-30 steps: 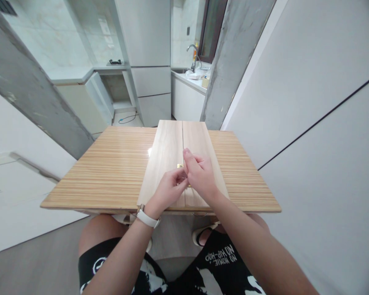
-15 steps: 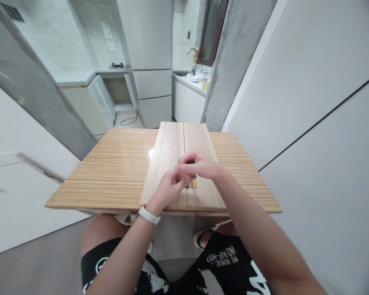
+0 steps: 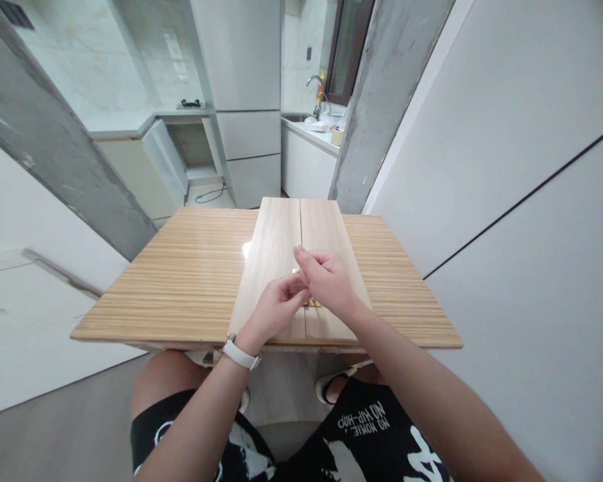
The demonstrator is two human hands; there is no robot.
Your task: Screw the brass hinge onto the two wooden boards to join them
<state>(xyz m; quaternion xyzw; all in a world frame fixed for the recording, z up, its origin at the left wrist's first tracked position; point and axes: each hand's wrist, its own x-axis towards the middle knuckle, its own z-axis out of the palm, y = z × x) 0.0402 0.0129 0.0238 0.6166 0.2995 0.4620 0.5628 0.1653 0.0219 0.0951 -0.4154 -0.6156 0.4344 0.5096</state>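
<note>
Two pale wooden boards [image 3: 281, 234] lie side by side on a striped wooden table [image 3: 191, 281], meeting along a seam. A small brass hinge [image 3: 311, 303] sits across that seam near the front, mostly covered by my hands. My left hand [image 3: 276, 308], with a white watch at the wrist, rests on the left board with its fingertips at the hinge. Curled fingers of my right hand [image 3: 324, 278] press over the hinge from the right. Whatever the fingers pinch is hidden.
A grey concrete pillar [image 3: 376, 107] stands just behind the table, and a white wall [image 3: 522, 167] runs along the right. Beyond are kitchen cabinets [image 3: 246, 134] and a counter with a sink tap [image 3: 315, 84]. My knees are under the table's front edge.
My right hand lifted with fingers arched over the hinge half a second ago, then came back down flat over it. My left hand stayed at the hinge.
</note>
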